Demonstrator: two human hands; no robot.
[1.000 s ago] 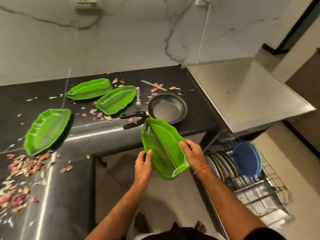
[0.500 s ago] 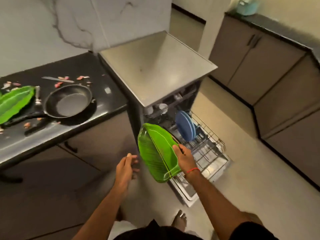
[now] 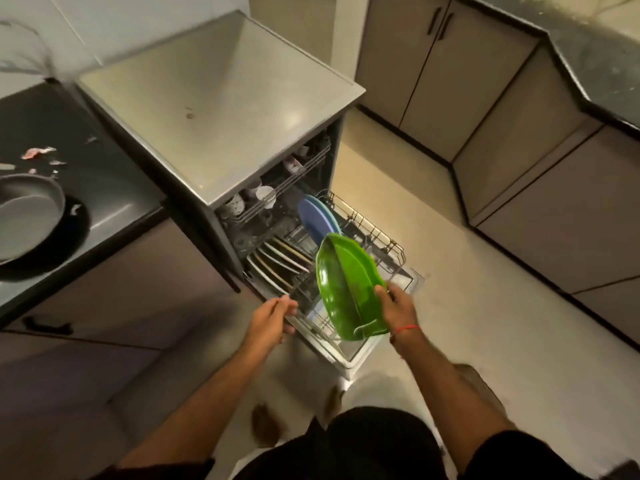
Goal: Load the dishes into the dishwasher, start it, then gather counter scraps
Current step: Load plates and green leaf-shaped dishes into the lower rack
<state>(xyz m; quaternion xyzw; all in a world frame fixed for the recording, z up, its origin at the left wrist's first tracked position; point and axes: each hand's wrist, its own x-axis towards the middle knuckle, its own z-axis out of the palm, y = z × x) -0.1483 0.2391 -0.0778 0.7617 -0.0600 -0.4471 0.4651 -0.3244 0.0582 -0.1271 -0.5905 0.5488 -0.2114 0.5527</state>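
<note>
A green leaf-shaped plate (image 3: 346,289) is held on edge above the pulled-out lower rack (image 3: 374,233) of the open dishwasher (image 3: 221,109). My right hand (image 3: 394,306) grips the plate's near right rim. My left hand (image 3: 273,317) hovers at the rack's near left corner, fingers loosely curled, holding nothing. Blue plates (image 3: 317,221) stand at the rack's far end, and several white plates (image 3: 280,263) stand in its left slots. Cups (image 3: 265,195) sit in the upper rack.
A dark frying pan (image 3: 27,220) rests on the black counter (image 3: 114,195) at the left, with a few scraps (image 3: 36,152) behind it. Brown cabinets (image 3: 519,133) line the right side. Pale floor (image 3: 467,306) lies around the rack. My bare feet show below.
My view swung right from the counter to the dishwasher. My left hand let go of the green plate; my right hand carried it down over the lower rack.
</note>
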